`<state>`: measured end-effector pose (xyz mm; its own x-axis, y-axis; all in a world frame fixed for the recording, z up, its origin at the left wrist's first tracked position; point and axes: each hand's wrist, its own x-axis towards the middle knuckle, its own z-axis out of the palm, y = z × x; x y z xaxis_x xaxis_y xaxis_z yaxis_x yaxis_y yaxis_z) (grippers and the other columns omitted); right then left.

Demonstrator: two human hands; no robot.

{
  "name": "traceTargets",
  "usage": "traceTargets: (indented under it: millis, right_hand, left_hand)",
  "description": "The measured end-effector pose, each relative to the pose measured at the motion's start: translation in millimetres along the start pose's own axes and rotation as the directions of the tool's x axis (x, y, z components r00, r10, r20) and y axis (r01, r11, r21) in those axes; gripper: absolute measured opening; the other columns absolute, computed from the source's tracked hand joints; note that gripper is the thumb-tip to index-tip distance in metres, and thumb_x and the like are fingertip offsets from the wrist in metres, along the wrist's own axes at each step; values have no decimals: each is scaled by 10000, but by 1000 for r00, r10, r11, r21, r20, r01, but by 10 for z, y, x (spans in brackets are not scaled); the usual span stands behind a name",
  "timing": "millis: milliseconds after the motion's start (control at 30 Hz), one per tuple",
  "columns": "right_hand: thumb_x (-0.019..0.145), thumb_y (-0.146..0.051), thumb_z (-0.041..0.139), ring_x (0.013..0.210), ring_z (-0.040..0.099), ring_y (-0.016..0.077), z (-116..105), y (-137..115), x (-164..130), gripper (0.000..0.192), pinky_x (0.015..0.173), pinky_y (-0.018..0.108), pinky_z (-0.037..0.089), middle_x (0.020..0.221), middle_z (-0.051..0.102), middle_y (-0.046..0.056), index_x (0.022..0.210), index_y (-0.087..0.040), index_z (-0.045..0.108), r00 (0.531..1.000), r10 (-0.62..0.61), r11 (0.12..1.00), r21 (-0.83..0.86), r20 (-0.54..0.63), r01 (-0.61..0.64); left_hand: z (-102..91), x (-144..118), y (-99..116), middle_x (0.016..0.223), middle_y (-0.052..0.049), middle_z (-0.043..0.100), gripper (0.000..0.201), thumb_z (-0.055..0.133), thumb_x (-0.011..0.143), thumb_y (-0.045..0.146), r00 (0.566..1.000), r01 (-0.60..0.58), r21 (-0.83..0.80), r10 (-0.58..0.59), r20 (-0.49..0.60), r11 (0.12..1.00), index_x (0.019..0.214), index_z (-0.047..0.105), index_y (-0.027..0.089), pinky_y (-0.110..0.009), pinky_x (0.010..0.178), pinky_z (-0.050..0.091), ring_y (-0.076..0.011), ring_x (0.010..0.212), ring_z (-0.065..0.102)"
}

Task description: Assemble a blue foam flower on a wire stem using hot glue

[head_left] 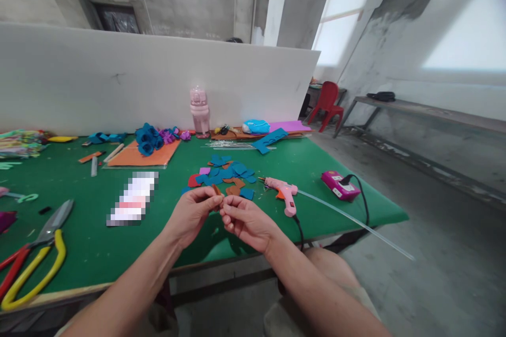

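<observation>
In front of me, over the near part of the green table, my left hand (195,213) pinches a small brown petal-like piece (216,189) between thumb and fingers. Fingertips of my right hand (249,221) meet the left ones at the lower end of that piece and are closed there; most of the piece is hidden by the fingers. Just beyond my hands lies a loose pile of cut blue pieces (239,168), with brown pieces (234,187), a red piece (193,180) and a pink piece (204,170) among them. To the right rests a pink glue gun (284,192) with a long clear glue stick (351,221).
A magenta power box (340,186) with a black cable sits at the right. Large scissors (51,231) lie at the left, near a blurred white item (134,200). Blue rolled flowers (148,139) rest on orange sheets (166,155). A pink bottle (200,113) stands against the white board (158,79).
</observation>
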<state>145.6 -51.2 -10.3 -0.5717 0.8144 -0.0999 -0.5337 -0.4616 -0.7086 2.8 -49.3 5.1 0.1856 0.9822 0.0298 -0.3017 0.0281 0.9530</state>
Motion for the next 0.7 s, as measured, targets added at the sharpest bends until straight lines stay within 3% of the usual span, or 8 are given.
traceTargets:
  millis: [300,400,500,700]
  right_hand:
    - [632,-321,698,477,516,51,15,12,7,242,460,165,408,593,570,-24,702,-139,553,979,-172,948,-287,-110,135]
    - [619,-335,704,469,511,45,8,11,23,257,456,159,405,585,566,-28,701,-140,558,975,-170,955,-266,-145,127]
    - [609,-326,713,471,509,38,-7,12,41,261,447,147,399,599,570,-24,700,-136,559,975,-149,969,-223,-164,111]
    - [617,-303,713,480,510,36,-19,31,42,244,450,138,409,610,573,-17,703,-132,562,980,-125,978,-185,-154,96]
  left_hand:
    - [24,14,5,627,33,524,151,684,626,178,996,-47,-30,44,-76,998,585,543,142,-186,548,368,-62,579,456]
    - [-18,30,4,694,15,562,111,690,624,197,998,0,-20,-2,-65,1000,683,614,143,-191,564,379,-61,589,466]
    - [-80,49,12,698,-6,593,226,711,598,209,994,42,5,-41,-103,999,807,656,139,-201,585,389,-67,591,479]
    - [-73,53,30,617,2,577,219,726,572,244,987,78,59,-69,-145,995,757,677,135,-195,536,364,-61,545,449]
